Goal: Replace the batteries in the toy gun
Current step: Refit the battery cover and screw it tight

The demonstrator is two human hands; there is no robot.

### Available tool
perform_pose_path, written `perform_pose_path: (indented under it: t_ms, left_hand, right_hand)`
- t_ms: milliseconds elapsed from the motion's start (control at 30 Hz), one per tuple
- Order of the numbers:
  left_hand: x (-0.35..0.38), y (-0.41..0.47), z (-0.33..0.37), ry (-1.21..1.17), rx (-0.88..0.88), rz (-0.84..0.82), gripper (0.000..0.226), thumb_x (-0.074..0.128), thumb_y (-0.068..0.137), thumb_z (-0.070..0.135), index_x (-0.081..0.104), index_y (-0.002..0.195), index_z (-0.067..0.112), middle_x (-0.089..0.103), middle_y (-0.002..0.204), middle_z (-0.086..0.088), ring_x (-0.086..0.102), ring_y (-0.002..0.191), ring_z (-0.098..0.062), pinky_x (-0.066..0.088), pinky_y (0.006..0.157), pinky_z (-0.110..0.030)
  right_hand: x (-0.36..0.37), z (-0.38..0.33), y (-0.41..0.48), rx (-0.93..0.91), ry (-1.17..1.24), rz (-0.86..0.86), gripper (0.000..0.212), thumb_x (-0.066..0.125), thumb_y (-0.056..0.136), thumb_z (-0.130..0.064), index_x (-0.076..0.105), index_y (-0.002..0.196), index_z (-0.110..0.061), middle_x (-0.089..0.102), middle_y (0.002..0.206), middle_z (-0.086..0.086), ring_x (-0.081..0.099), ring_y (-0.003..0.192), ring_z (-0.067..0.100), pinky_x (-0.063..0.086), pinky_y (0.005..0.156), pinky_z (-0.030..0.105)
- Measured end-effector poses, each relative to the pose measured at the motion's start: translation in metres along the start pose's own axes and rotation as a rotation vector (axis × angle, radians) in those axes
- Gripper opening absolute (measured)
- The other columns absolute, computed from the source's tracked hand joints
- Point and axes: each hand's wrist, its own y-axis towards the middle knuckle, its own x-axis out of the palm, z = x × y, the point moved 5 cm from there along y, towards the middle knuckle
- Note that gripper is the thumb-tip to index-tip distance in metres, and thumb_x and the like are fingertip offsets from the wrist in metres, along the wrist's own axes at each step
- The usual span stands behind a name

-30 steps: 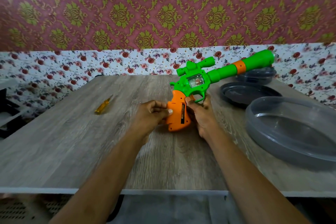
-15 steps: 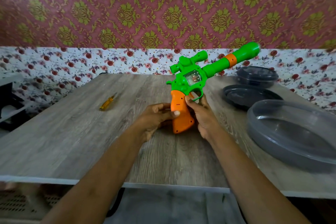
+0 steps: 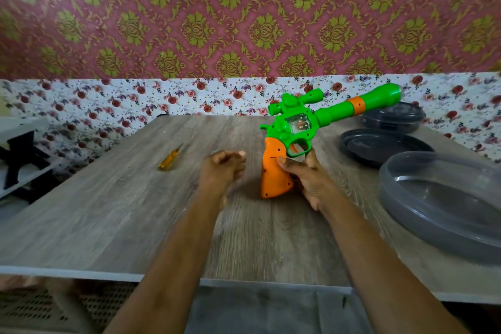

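Table [image 3: 108,225]; L hand [image 3: 221,171] now off gun [image 3: 275,171].

Glossy moulded plastic on the toy gun [image 3: 298,127] — green body, orange grip, a clear window. Matt wood-grain laminate on the table [image 3: 108,211]. Translucent amber plastic for the screwdriver handle [image 3: 168,163]. Smooth smoky plastic in the big tray [image 3: 447,211] — faintly shiny.

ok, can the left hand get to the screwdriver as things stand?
Probably yes. The left hand holds nothing and sits just right of the yellow screwdriver, with only bare table between them. The right hand grips the toy gun by its orange handle, on the far side.
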Motion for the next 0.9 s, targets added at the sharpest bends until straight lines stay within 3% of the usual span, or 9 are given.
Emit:
perform_pose_path:
  t_ms: [100,167,233,300,367,467,700,900]
  left_hand:
    - [-0.022,0.024,-0.007,0.073,-0.007,0.166,0.033,0.056,0.089,-0.002,0.062,0.061,0.015,0.062,0.062,-0.005,0.054,0.057,-0.015,0.046,0.046,-0.014]
    - [-0.032,0.045,-0.010,0.203,-0.042,0.212,0.031,0.059,0.087,0.000,0.062,0.060,0.016,0.068,0.076,-0.009,0.058,0.072,-0.025,0.052,0.064,-0.023]
    - [-0.039,0.059,-0.003,0.407,-0.040,0.231,0.019,0.063,0.087,0.007,0.064,0.070,0.015,0.069,0.096,-0.011,0.062,0.091,-0.029,0.054,0.085,-0.038]
    - [-0.041,0.072,0.006,0.631,0.020,0.180,0.011,0.061,0.089,0.010,0.070,0.085,0.014,0.069,0.107,-0.009,0.063,0.100,-0.028,0.052,0.091,-0.040]
    - [-0.038,0.081,0.011,0.882,0.056,0.079,0.017,0.061,0.088,0.011,0.072,0.101,0.015,0.067,0.115,-0.004,0.062,0.101,-0.022,0.051,0.087,-0.030]
    - [-0.029,0.095,0.012,1.085,0.067,-0.088,0.027,0.067,0.084,0.009,0.070,0.108,0.019,0.064,0.122,-0.004,0.060,0.106,-0.018,0.047,0.089,-0.027]
    - [-0.018,0.108,0.014,1.248,0.143,-0.208,0.016,0.071,0.080,0.005,0.074,0.096,0.007,0.070,0.108,-0.010,0.062,0.105,-0.020,0.043,0.082,-0.020]
    - [-0.013,0.105,0.014,1.383,0.189,-0.196,0.009,0.065,0.086,0.010,0.071,0.092,0.006,0.067,0.107,-0.014,0.061,0.099,-0.027,0.046,0.086,-0.031]
  right_hand:
    - [-0.001,0.001,0.002,-0.007,0.006,-0.006,0.068,0.066,0.079,-0.002,0.032,0.135,-0.019,0.065,0.101,-0.005,0.059,0.100,0.015,0.042,0.102,0.046]
    - [0.000,0.000,0.002,-0.014,0.003,-0.003,0.066,0.065,0.079,-0.001,0.033,0.134,-0.019,0.064,0.101,-0.005,0.060,0.097,0.013,0.045,0.097,0.043]
    - [0.000,0.001,0.003,-0.012,0.012,0.008,0.067,0.065,0.079,0.000,0.032,0.134,-0.019,0.063,0.102,-0.006,0.059,0.095,0.011,0.046,0.094,0.040]
    - [-0.002,0.003,0.005,-0.019,0.008,0.017,0.069,0.067,0.078,-0.001,0.032,0.136,-0.019,0.063,0.103,-0.007,0.060,0.097,0.011,0.046,0.095,0.041]
    - [-0.003,0.005,0.007,-0.018,0.008,0.015,0.072,0.068,0.078,-0.003,0.031,0.137,-0.020,0.063,0.105,-0.006,0.059,0.102,0.016,0.045,0.098,0.044]
    - [-0.004,0.009,0.011,-0.009,-0.003,0.004,0.076,0.071,0.075,-0.007,0.031,0.138,-0.022,0.062,0.111,-0.003,0.057,0.110,0.021,0.043,0.101,0.047]
    - [-0.007,0.014,0.015,0.005,-0.016,0.005,0.079,0.074,0.073,-0.010,0.031,0.138,-0.023,0.060,0.121,0.001,0.056,0.115,0.024,0.041,0.103,0.051]
    - [-0.007,0.014,0.015,0.021,-0.033,0.003,0.083,0.076,0.069,-0.015,0.031,0.138,-0.023,0.062,0.113,-0.002,0.056,0.114,0.023,0.039,0.105,0.052]
